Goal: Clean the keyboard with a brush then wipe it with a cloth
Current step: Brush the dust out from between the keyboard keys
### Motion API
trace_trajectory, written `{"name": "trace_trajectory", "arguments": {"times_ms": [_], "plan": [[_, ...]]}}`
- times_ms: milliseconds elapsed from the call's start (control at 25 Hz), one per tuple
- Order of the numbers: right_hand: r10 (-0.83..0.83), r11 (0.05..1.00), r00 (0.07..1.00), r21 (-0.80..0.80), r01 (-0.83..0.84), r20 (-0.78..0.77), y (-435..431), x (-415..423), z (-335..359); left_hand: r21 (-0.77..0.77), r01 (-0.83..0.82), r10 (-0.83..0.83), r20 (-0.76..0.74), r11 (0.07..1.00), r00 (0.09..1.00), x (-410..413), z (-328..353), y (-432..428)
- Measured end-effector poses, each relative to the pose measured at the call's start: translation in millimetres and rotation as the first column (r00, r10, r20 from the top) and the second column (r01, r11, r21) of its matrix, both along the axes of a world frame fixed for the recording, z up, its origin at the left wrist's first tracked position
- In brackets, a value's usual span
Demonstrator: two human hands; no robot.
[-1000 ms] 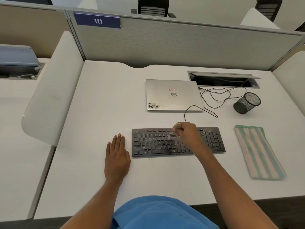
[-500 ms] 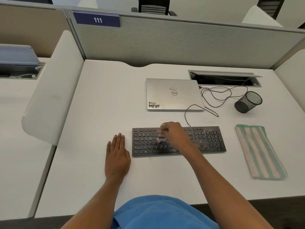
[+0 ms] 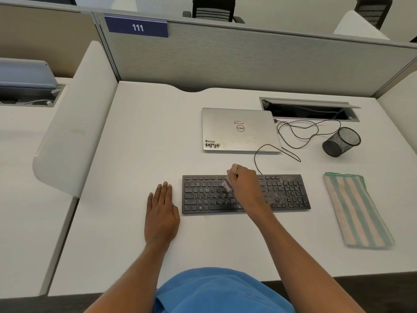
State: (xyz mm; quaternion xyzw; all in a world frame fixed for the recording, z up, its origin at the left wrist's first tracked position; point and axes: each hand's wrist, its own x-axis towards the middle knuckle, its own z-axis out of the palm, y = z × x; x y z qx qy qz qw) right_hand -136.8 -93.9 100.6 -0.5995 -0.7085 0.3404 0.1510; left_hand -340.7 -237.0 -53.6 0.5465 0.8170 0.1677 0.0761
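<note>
Nearest to me I see my left hand (image 3: 161, 213) flat on the white desk (image 3: 135, 154), fingers straight and close together, just beside the left end of the black keyboard (image 3: 203, 193). My right hand (image 3: 244, 184) reaches over the keyboard's middle, fingers curled round a small brush (image 3: 227, 185) whose pale bristles touch the upper key rows. Brownish specks dot the keys on the right. The striped cloth (image 3: 356, 211) lies flat on the desk, to the right of the keyboard and apart from it. Farther back sit a closed silver laptop (image 3: 237, 129), a loose black cable (image 3: 293, 136) and a mesh cup (image 3: 341, 142) tipped on its side.
</note>
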Motion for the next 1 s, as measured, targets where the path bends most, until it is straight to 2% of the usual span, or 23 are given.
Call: {"name": "trace_trajectory", "arguments": {"times_ms": [80,160,200,320,360,480,560,680,720,880,1000], "plan": [[0.059,0.998,0.991,-0.037,-0.055,0.116,2.4,5.4,0.3,-0.001,-0.002,0.002,-0.004,1.0,1.0,-0.4,-0.2,0.2],[0.036,0.999,0.965,0.02,-0.042,0.26,3.4,9.0,10.2,-0.003,-0.003,0.003,-0.007,1.0,1.0,-0.3,-0.7,0.2],[0.005,0.998,0.971,0.056,-0.019,0.241,3.7,9.8,12.1,-0.003,-0.001,0.001,-0.006,1.0,1.0,0.1,-0.7,0.2],[-0.044,0.998,0.997,0.051,0.048,-0.069,0.0,3.7,14.8,0.002,0.001,-0.001,-0.006,1.0,1.0,0.4,0.3,-0.2],[-0.035,0.998,0.991,0.044,0.041,-0.126,-1.4,1.2,9.4,0.002,0.0,0.0,-0.005,1.0,1.0,0.1,0.4,-0.4],[-0.004,1.0,0.986,0.006,0.005,-0.166,-5.2,5.9,-6.6,0.001,0.0,0.0,-0.003,1.0,1.0,0.0,0.0,-0.2],[0.021,1.0,0.996,-0.004,-0.021,-0.085,-9.4,13.0,-9.0,0.0,-0.002,0.002,0.001,1.0,1.0,-0.3,-0.3,0.6],[0.064,0.997,0.97,0.032,-0.074,0.236,-10.5,14.6,0.3,0.0,-0.005,0.005,-0.002,1.0,1.0,-0.2,-1.1,0.2],[0.049,0.995,0.962,0.066,-0.069,0.267,-8.6,11.4,1.9,0.0,-0.005,0.005,-0.002,1.0,1.0,-0.2,-1.0,0.0],[-0.002,0.996,1.0,0.09,0.0,0.029,-5.6,-1.0,3.3,-0.016,0.001,-0.001,-0.014,1.0,1.0,-0.4,-0.9,-1.5],[0.015,0.998,0.997,0.063,-0.011,-0.07,-6.0,1.8,-6.0,-0.015,0.002,-0.003,-0.012,1.0,1.0,-0.8,-1.4,-0.9]]}}
